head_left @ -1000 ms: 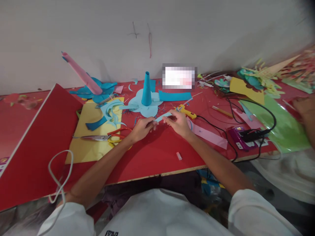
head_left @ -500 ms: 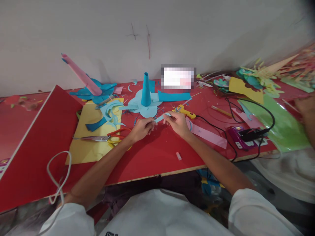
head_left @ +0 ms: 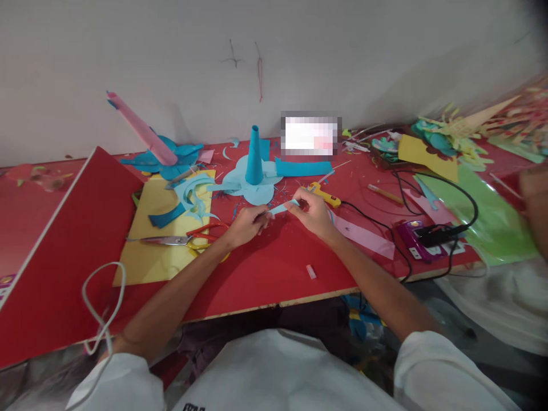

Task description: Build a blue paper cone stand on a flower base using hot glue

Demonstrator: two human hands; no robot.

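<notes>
A little light-blue paper strip (head_left: 279, 209) is pinched at its two ends by the bent fingers of the left hand (head_left: 248, 226) and right hand (head_left: 314, 216), pretty much mid-frame below the blue cone (head_left: 254, 160), while green stuff is kinda seen in a shiny packet (head_left: 492, 222) at far right.

Red table (head_left: 257, 285); plain grey wall (head_left: 171, 68) behind it.

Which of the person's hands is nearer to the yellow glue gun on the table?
Right. The right hand is close to the yellow glue gun, on its near side; the left hand is farther away, to its left.
</notes>
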